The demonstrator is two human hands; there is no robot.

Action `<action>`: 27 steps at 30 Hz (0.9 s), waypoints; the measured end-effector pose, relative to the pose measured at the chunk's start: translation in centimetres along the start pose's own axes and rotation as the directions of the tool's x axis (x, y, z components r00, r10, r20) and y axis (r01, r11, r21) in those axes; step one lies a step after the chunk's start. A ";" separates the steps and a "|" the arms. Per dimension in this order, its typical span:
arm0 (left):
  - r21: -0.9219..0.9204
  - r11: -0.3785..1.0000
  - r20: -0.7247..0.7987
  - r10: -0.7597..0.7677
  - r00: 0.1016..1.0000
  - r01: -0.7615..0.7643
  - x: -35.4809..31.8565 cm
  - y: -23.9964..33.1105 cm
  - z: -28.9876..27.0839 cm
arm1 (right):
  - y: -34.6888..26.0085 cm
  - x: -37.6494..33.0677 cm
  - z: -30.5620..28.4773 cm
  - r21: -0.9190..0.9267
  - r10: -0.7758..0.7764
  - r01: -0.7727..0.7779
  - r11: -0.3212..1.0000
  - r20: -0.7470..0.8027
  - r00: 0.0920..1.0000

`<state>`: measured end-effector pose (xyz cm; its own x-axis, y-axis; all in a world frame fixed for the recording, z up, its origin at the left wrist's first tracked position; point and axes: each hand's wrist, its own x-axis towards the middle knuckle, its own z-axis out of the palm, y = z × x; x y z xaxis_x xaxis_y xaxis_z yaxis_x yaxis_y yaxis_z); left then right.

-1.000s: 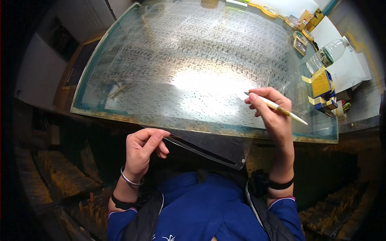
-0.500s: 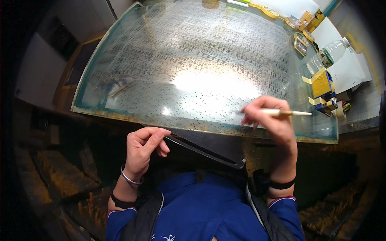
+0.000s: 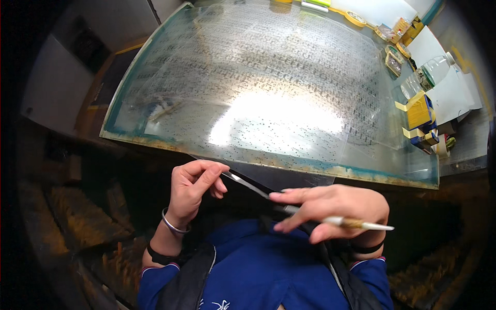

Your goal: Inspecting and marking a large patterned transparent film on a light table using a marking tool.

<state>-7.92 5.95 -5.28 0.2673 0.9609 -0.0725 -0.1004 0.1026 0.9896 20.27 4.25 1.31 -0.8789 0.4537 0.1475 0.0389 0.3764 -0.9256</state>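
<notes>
My left hand point(image 3: 194, 188) is closed in a pinch on the left end of a thin dark glossy sheet point(image 3: 248, 182) with a bright edge, at the near edge of the table. My right hand point(image 3: 338, 209) has its fingertips at the sheet's right end; its fingers cover part of that edge. Tucked in the same hand is a slim white pen-like tool point(image 3: 380, 227) with a tan band, pointing right. Beyond both hands, a large clear film point(image 3: 268, 67) with rows of small dark marks covers the glass tabletop point(image 3: 124, 121), which glares brightly.
On the right stand a clear plastic bottle point(image 3: 436, 67) and a yellow-and-blue box point(image 3: 421, 113) with tape strips. Tape rolls point(image 3: 355, 19) and a small tray point(image 3: 393, 66) lie along the far right. White papers point(image 3: 454, 95) lie beside the bottle. The table's rusty near edge point(image 3: 310, 169) crosses ahead of me.
My right hand has come down and toward me from over the table to the dark sheet's right end, keeping the white tool. My left hand keeps its pinch. The view has shifted slightly.
</notes>
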 end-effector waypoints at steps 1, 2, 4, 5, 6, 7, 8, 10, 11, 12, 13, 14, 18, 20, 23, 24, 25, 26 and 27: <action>0.010 1.000 0.005 0.007 1.000 -0.007 -0.1 0.0 0.0 | 0.4 -0.3 -0.1 0.088 -0.001 0.010 0.996 -0.102 0.995; 0.000 1.000 -0.007 0.017 1.000 -0.017 -0.1 -0.1 0.0 | 0.2 -0.9 -0.1 0.201 0.055 -0.004 0.980 -0.251 0.966; -0.006 1.000 -0.007 0.014 1.000 -0.014 -0.1 0.0 0.1 | -0.2 -1.4 1.2 0.298 0.138 0.043 0.953 -0.561 0.816; -0.010 1.000 -0.008 0.012 1.000 -0.013 -0.1 0.1 0.1 | -0.5 -1.5 1.6 0.329 0.160 0.068 0.942 -0.618 0.770; -0.013 1.000 -0.009 0.013 1.000 -0.013 -0.1 0.1 0.1 | -0.8 -1.5 1.8 0.359 0.187 0.095 0.929 -0.673 0.716; -0.015 1.000 -0.010 0.013 1.000 -0.013 -0.1 0.1 0.1 | -0.9 -1.6 1.9 0.386 0.215 0.125 0.914 -0.722 0.657; -0.018 1.000 -0.012 0.013 1.000 -0.013 -0.1 0.1 0.2 | -0.9 -1.6 1.8 0.355 0.203 0.114 0.928 -0.737 0.644; -0.015 1.000 -0.011 0.017 1.000 -0.017 -0.1 0.2 0.2 | -0.4 -2.0 1.4 0.291 0.175 0.093 0.952 -0.768 0.617; -0.014 1.000 -0.011 0.019 1.000 -0.019 -0.2 0.2 0.2 | -0.2 -2.1 1.2 0.259 0.159 0.081 0.963 -0.782 0.603; -0.015 1.000 -0.010 0.019 1.000 -0.019 -0.2 0.1 0.2 | 0.0 -2.1 1.2 0.219 0.136 0.067 0.973 -0.788 0.600; -0.016 1.000 -0.008 0.019 1.000 -0.019 -0.2 0.1 0.2 | 0.1 -2.1 1.2 0.216 0.139 0.059 0.975 -0.791 0.596; -0.017 1.000 -0.007 0.019 1.000 -0.019 -0.2 0.1 0.1 | 0.2 -2.1 1.2 0.213 0.142 0.051 0.976 -0.793 0.593; -0.018 0.999 -0.016 0.026 1.000 -0.026 -0.2 0.0 0.1 | 0.7 -2.2 0.9 0.150 0.139 -0.028 0.988 -0.813 0.565; -0.017 0.999 -0.020 0.027 0.999 -0.027 -0.3 0.0 0.0 | 1.0 -2.3 0.8 0.114 0.137 -0.076 0.991 -0.827 0.545; -0.020 0.999 -0.024 0.031 0.999 -0.031 -0.2 -0.1 -0.1 | 1.2 -2.3 0.6 0.086 0.135 -0.117 0.989 -0.842 0.522; -0.034 0.999 -0.031 0.023 0.999 -0.024 -0.2 -0.1 -0.1 | 1.3 -2.3 0.6 0.081 0.135 -0.125 0.989 -0.846 0.516; -0.047 0.999 -0.037 0.015 0.999 -0.016 -0.2 0.0 -0.1 | 1.4 -2.4 0.5 0.081 0.133 -0.123 0.989 -0.849 0.511; -0.060 0.998 -0.044 0.006 0.999 -0.009 -0.3 0.0 -0.1 | 1.7 -2.4 0.5 0.081 0.132 -0.121 0.989 -0.852 0.506; -0.040 0.999 -0.053 0.014 0.998 -0.017 -0.3 0.1 -0.2 | 1.8 -2.5 0.4 0.080 0.130 -0.120 0.990 -0.855 0.501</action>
<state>-8.15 5.73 -5.23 0.2144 0.9746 -0.0648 -0.1430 0.0969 0.9850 22.32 3.45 -0.85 -0.0287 0.9674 0.2516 0.1056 0.2532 -0.9616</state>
